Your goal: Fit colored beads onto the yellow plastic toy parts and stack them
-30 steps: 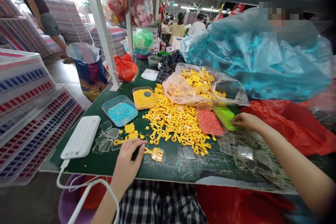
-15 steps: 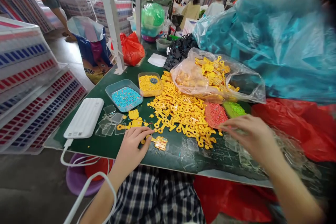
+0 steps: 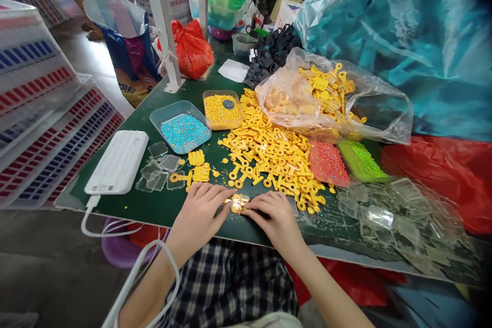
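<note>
Near the table's front edge, my left hand (image 3: 203, 210) is closed, thumb and fingers pinching one end of a small flat yellow plastic piece (image 3: 240, 203) with a shiny, patterned face. My right hand (image 3: 274, 212) meets it from the other side, its fingertips pinched together at the right edge; whatever tiny thing they hold is hidden. Just beyond both hands spreads a heap of yellow plastic pieces with ring ends (image 3: 265, 148). Several more yellow pieces (image 3: 198, 171) lie to the left of it.
Trays of blue beads (image 3: 184, 130), yellow beads (image 3: 221, 110), red beads (image 3: 330, 161) and green beads (image 3: 365, 159) surround the heap. Clear plastic pieces (image 3: 407, 220) lie at right, others (image 3: 157, 169) at left beside a white power bank (image 3: 117, 161). Behind are black parts (image 3: 272, 54) and a clear bag (image 3: 284, 100).
My right hand has come left from beside the red bead tray to the yellow piece at my left hand. The camera's view has shifted slightly downward.
</note>
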A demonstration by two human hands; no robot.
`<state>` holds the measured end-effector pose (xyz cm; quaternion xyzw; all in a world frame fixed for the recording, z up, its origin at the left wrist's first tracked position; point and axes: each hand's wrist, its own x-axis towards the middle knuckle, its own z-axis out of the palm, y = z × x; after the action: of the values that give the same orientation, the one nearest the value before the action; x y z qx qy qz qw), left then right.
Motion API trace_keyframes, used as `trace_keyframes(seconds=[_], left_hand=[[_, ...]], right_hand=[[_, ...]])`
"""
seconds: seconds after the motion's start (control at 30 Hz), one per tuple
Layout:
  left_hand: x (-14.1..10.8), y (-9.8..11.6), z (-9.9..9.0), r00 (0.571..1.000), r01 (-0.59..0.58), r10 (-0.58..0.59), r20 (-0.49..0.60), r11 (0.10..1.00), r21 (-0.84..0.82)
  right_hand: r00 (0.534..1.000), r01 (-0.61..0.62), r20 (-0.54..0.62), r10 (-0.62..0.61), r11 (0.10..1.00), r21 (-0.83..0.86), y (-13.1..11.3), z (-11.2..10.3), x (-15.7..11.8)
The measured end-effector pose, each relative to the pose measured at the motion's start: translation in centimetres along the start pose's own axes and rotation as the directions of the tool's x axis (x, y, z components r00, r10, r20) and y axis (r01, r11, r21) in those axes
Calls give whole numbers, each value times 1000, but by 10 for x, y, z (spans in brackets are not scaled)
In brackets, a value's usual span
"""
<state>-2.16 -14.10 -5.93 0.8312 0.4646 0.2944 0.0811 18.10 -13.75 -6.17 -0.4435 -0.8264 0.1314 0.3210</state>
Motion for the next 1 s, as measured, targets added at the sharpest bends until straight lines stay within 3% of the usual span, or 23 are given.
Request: trace_keyframes(seconds=[0.63, 1.0], left_hand=[[1, -2, 3, 999, 29, -30, -11, 999, -15], [2, -3, 3, 997, 65, -65, -27, 998, -17]], right_hand=[[999, -42, 21, 42, 999, -14, 7, 3, 0], [993, -118, -5, 118, 990, 80, 7, 4, -1]])
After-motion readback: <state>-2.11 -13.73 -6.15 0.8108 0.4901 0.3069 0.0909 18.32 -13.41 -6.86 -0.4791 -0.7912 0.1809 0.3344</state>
